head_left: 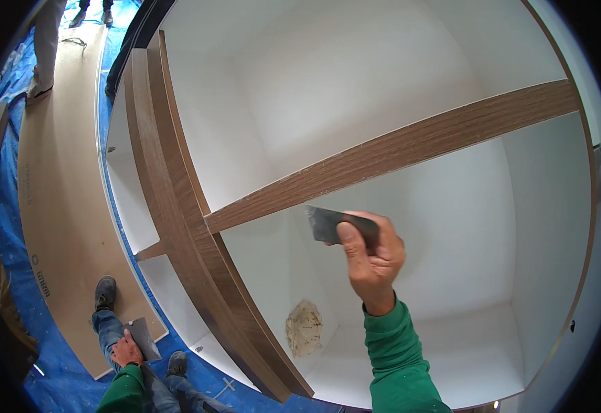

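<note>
Pinched between thumb and fingers, my right hand [376,258] holds up a small dark grey rectangular scraper [326,224] with pale smears on its far end. Behind it is the white lower compartment of a cabinet; the brown wood-grain rail [396,153] runs just above the scraper, and I see a gap between them. Down at the lower left, beside my thigh, my left hand [127,349] grips a flat grey plate [143,339]; whether it has a handle is hidden. A rough beige-brown patch [304,328] shows on the compartment's inner side.
A brown upright [176,206] edges the cabinet on the left. Beside it a long tan board [66,179] lies over blue sheeting [4,241]. My shoes [105,293] are near the board's end. Other people's legs [44,51] stand at the far left.
</note>
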`<control>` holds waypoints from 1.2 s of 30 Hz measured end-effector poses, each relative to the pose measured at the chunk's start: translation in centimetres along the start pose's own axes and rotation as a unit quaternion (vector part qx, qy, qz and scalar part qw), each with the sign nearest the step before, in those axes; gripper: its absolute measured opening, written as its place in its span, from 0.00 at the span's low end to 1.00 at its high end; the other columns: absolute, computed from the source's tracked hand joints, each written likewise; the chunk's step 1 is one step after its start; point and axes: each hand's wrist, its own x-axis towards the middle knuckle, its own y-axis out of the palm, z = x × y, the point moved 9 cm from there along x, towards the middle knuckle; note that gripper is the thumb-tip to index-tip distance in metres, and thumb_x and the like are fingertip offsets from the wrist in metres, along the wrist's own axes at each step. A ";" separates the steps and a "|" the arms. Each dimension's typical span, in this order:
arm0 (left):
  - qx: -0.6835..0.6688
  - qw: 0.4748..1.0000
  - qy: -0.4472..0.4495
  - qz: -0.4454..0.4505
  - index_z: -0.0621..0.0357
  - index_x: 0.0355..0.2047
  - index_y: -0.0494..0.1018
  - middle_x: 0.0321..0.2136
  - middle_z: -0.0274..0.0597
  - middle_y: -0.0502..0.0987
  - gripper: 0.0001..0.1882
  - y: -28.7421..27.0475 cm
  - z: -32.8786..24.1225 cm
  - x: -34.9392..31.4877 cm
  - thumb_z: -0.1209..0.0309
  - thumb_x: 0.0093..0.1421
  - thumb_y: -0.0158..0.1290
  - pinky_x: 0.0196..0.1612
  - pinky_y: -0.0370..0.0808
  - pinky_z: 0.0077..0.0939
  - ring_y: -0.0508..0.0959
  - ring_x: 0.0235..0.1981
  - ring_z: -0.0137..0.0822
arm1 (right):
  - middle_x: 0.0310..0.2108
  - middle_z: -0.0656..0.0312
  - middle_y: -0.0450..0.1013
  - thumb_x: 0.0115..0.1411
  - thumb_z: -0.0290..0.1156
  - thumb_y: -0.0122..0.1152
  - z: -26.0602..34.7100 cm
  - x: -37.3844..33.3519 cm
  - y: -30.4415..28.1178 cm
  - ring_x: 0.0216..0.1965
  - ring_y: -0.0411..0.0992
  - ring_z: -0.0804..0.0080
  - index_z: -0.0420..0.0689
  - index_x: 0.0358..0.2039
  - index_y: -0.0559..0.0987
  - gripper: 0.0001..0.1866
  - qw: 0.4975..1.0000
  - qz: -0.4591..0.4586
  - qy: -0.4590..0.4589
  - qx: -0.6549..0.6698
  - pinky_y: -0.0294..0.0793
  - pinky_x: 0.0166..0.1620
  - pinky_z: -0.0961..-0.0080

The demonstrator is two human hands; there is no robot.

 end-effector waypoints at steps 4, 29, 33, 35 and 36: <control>0.029 0.999 0.021 0.016 0.50 0.52 0.79 0.49 0.44 0.81 0.28 0.4 -0.4 0.3 0.49 0.75 0.32 0.56 0.64 0.58 0.74 0.53 0.49 | 0.35 0.52 0.81 0.67 0.22 0.63 1.8 0.5 -2.6 0.33 0.82 0.68 0.32 0.46 0.76 0.10 0.997 -0.061 -0.029 0.026 0.84 0.37 0.74; -0.683 0.651 0.237 0.232 0.65 0.56 0.71 0.45 0.41 0.81 0.20 -41.8 -27.1 -5.7 0.70 0.67 0.61 0.47 0.82 0.25 0.82 0.42 0.28 | 0.54 0.57 0.78 0.53 0.24 0.69 8.4 -0.9 18.6 0.53 0.74 0.48 0.45 0.51 0.85 0.22 0.982 0.183 -0.041 -0.021 0.79 0.55 0.57; -0.653 0.669 0.281 0.217 0.64 0.55 0.71 0.46 0.42 0.81 0.19 -45.1 -28.6 -7.7 0.72 0.67 0.60 0.48 0.82 0.26 0.82 0.42 0.29 | 0.53 0.60 0.78 0.54 0.24 0.68 9.7 1.2 19.2 0.53 0.73 0.47 0.44 0.50 0.85 0.21 0.979 0.179 -0.075 -0.066 0.79 0.54 0.56; -0.646 0.672 0.306 0.192 0.64 0.55 0.71 0.46 0.42 0.82 0.18 -45.9 -28.9 -8.8 0.73 0.67 0.60 0.49 0.81 0.26 0.83 0.42 0.29 | 0.53 0.61 0.78 0.54 0.24 0.67 10.1 1.6 19.3 0.53 0.73 0.46 0.43 0.50 0.85 0.20 0.974 0.191 -0.093 -0.078 0.80 0.53 0.56; -0.642 0.674 0.321 0.174 0.64 0.54 0.71 0.47 0.42 0.82 0.18 -46.4 -29.0 -9.3 0.73 0.67 0.60 0.49 0.81 0.26 0.82 0.43 0.29 | 0.53 0.61 0.78 0.54 0.23 0.67 10.2 1.5 19.4 0.53 0.73 0.46 0.43 0.49 0.85 0.20 0.971 0.200 -0.105 -0.080 0.80 0.52 0.56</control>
